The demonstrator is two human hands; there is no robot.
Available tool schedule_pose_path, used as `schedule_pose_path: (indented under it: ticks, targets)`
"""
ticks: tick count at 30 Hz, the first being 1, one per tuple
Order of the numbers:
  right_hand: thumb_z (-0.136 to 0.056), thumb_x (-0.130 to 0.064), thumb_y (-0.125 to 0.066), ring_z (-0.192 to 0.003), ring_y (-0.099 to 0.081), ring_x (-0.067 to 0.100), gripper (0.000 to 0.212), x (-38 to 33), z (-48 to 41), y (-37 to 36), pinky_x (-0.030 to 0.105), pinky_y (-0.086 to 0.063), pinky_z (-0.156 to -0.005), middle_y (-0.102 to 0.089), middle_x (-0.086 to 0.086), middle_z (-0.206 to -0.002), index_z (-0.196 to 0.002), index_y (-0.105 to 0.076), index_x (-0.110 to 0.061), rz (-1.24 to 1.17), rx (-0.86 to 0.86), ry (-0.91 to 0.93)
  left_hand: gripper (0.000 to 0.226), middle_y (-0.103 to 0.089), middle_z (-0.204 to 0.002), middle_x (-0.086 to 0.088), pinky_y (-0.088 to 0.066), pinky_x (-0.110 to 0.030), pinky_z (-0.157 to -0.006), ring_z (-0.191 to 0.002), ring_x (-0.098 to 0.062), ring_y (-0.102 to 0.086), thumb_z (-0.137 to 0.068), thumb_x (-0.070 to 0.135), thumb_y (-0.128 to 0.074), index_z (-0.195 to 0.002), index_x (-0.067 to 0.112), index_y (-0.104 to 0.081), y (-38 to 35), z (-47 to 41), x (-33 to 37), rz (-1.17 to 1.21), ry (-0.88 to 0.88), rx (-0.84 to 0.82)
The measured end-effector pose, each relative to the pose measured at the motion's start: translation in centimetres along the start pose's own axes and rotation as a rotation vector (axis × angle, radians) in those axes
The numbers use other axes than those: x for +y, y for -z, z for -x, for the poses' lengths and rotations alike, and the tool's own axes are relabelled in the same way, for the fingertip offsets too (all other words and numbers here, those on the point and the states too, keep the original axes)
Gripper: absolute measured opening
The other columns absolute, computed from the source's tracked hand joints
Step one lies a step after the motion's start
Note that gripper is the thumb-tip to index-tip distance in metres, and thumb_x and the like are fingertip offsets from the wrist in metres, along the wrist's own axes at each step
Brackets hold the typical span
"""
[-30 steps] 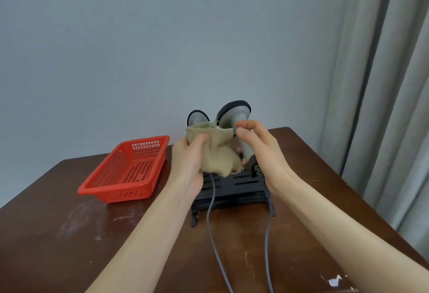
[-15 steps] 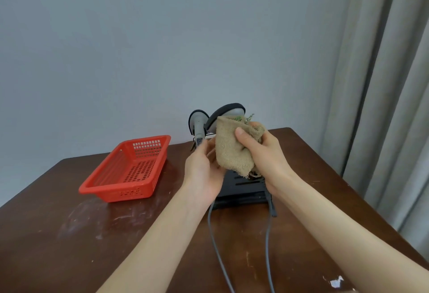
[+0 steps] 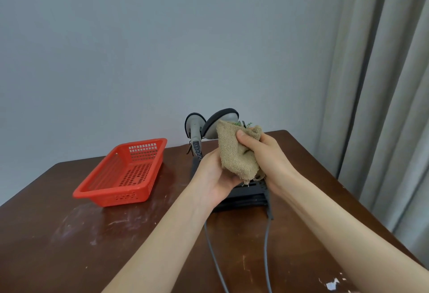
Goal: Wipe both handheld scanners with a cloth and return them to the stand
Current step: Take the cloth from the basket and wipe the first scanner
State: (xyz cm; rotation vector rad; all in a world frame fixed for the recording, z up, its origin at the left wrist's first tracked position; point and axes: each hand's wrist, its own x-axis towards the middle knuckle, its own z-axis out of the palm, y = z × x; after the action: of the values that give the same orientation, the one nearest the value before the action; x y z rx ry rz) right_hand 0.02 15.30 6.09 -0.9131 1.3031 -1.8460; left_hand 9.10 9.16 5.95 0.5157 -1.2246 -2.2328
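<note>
- Worktop (image 3: 69, 234): brown, scuffed; carries everything listed.
- Basket (image 3: 116, 197): red, left of stand, well apart; not in the way.
- Stand (image 3: 246, 194): dark, partly hidden behind hands.
- Raised scanner (image 3: 216, 123): head tilted above stand, handle hidden.
- Second scanner (image 3: 195, 125): upright, just behind.
- Cloth (image 3: 234, 155): tan, draped over raised scanner's neck.
- Left hand (image 3: 213, 176): curled underneath, apparently gripping handle. Keep it firm.
- Right hand (image 3: 262, 155): pinches cloth, thumb in front. Sweep up over head.
- Cables (image 3: 267, 246): trail toward person; snag risk.

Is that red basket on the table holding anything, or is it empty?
Empty. The red basket sits upright and its perforated floor shows bare, with nothing lying inside it.
</note>
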Motion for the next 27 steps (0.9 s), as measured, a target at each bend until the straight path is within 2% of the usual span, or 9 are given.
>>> schedule_pose_path:
  ticks: [3,5,11,14,17,19,22,25,27]
  targets:
    - [-0.090,-0.027,-0.061,-0.091,-0.068,0.016,0.026,-0.2,0.0,0.2,0.029,-0.055,-0.078,-0.071,0.005,-0.098,-0.107,-0.064,-0.008,0.080,-0.004,-0.009,0.020,-0.072,-0.095,-0.010,-0.055,-0.028,-0.056,-0.073,-0.020,-0.070,-0.088,0.020,-0.055,-0.097,0.010,-0.070,0.2,0.1,-0.1,0.053,0.018,0.003]
    - [-0.090,-0.027,-0.061,-0.091,-0.067,0.018,0.028,-0.3,-0.1,0.3,0.032,-0.054,-0.080,-0.070,0.007,-0.099,-0.107,-0.064,-0.006,0.091,-0.023,-0.034,0.020,-0.072,-0.091,-0.011,-0.055,-0.028,-0.055,-0.071,-0.021,-0.070,-0.085,0.019,-0.056,-0.095,0.009,-0.070,0.4,0.1,-0.1,0.061,0.018,-0.001]
    - [-0.091,-0.024,-0.058,-0.079,-0.069,0.015,0.021,-0.5,0.1,0.5,0.030,-0.055,-0.074,-0.072,0.003,-0.080,-0.097,-0.068,-0.006,0.058,-0.067,-0.086,0.025,-0.072,-0.101,-0.013,-0.055,-0.036,-0.075,-0.087,-0.024,-0.071,-0.094,0.014,-0.046,-0.097,0.007,-0.070,0.5,0.2,0.2,0.074,0.002,-0.020]
    - [-0.089,-0.019,-0.059,-0.078,-0.070,0.019,0.015,-0.7,-0.6,1.0,0.033,-0.054,-0.074,-0.073,0.008,-0.080,-0.089,-0.067,-0.006,-0.197,0.057,-0.138,0.013,-0.070,-0.091,-0.014,-0.056,-0.039,-0.075,-0.081,-0.024,-0.068,-0.088,0.006,-0.056,-0.095,-0.001,-0.065,0.6,0.1,0.4,0.023,-0.013,0.083]
    - [-0.088,-0.015,-0.060,-0.081,-0.069,0.022,0.014,-0.9,-1.5,2.2,0.035,-0.056,-0.071,-0.070,0.010,-0.090,-0.098,-0.063,-0.005,-0.326,0.250,-0.115,0.015,-0.064,-0.089,-0.012,-0.056,-0.032,-0.064,-0.066,-0.017,-0.058,-0.087,0.001,-0.053,-0.101,0.001,-0.057,1.1,0.4,0.5,0.148,0.055,0.117]
    - [-0.088,-0.011,-0.061,-0.079,-0.067,0.020,0.009,-0.7,-1.7,2.7,0.033,-0.055,-0.068,-0.067,0.008,-0.088,-0.097,-0.061,-0.008,-0.200,0.309,-0.045,0.023,-0.069,-0.090,-0.010,-0.055,-0.031,-0.060,-0.059,-0.015,-0.056,-0.091,0.007,-0.048,-0.114,0.006,-0.051,1.4,0.6,0.4,0.173,0.082,0.090]
    - [-0.087,-0.008,-0.062,-0.088,-0.065,0.021,0.011,-0.1,-1.9,2.9,0.033,-0.056,-0.073,-0.065,0.008,-0.093,-0.095,-0.059,-0.013,0.003,0.350,0.065,0.024,-0.073,-0.101,-0.011,-0.056,-0.036,-0.061,-0.060,-0.019,-0.063,-0.097,0.015,-0.039,-0.121,0.010,-0.043,1.5,0.9,0.0,0.003,0.082,0.048]
    - [-0.083,-0.005,-0.061,-0.084,-0.063,0.022,0.019,0.1,-1.9,2.8,0.041,-0.055,-0.077,-0.063,0.002,-0.082,-0.079,-0.057,-0.023,0.209,0.323,0.193,0.016,-0.068,-0.113,-0.010,-0.058,-0.036,-0.061,-0.063,-0.021,-0.068,-0.099,0.017,-0.037,-0.111,0.011,-0.047,1.3,1.3,0.0,-0.121,0.078,0.034]
    - [-0.083,-0.007,-0.062,-0.079,-0.062,0.016,0.020,0.0,-1.7,2.5,0.034,-0.053,-0.072,-0.062,-0.007,-0.075,-0.079,-0.058,-0.026,0.400,0.310,0.307,0.014,-0.066,-0.117,-0.014,-0.058,-0.037,-0.062,-0.062,-0.020,-0.067,-0.100,0.016,-0.037,-0.106,0.011,-0.048,1.2,1.5,0.1,-0.127,0.080,0.041]
